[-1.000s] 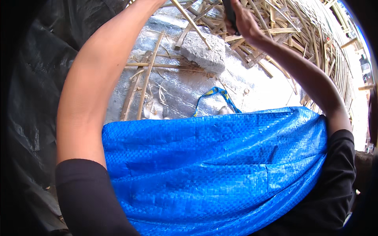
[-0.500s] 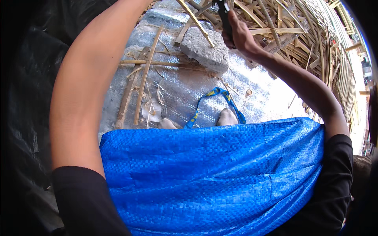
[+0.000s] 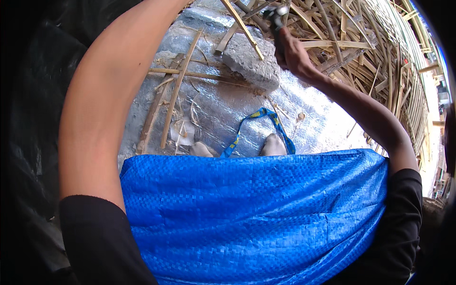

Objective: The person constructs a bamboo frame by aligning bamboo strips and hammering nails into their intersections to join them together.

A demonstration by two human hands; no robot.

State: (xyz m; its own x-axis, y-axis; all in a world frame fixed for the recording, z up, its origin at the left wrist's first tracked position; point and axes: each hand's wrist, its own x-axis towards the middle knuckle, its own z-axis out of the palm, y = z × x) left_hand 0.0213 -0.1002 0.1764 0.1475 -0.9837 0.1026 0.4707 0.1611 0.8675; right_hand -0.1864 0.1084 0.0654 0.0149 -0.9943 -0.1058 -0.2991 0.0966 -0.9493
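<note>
Gripping a tool (image 3: pixel 276 27) by its dark handle, your right hand (image 3: pixel 295 56) is holding the metal head away from you, probably so that it is staying free of your fingers. You are keeping that head beside the far edge of the grey block (image 3: pixel 251 62), above the ground. Your left hand is lying out of view past the top edge, so I cannot tell whether it is open or holding anything; only your left arm (image 3: pixel 102 104) is showing.

A pale strip (image 3: pixel 243 31) is slanting in from the top, its lower end overlapping the block; whether it is touching or hanging just above, I cannot tell. The block is sitting on the foil (image 3: pixel 313 111) in front of you, perhaps serving as a firm support.

A blue sheet (image 3: pixel 256 213) is covering your lap, likely shielding your clothes from splinters. Your feet (image 3: pixel 274 145) are poking out past its edge, with a patterned strap (image 3: pixel 262 113) looping between them. Loose sticks (image 3: pixel 180 90) are crossing on your left, while a heap (image 3: pixel 365 52) of similar pieces is lying at upper right, seemingly within easy range of your right side.
</note>
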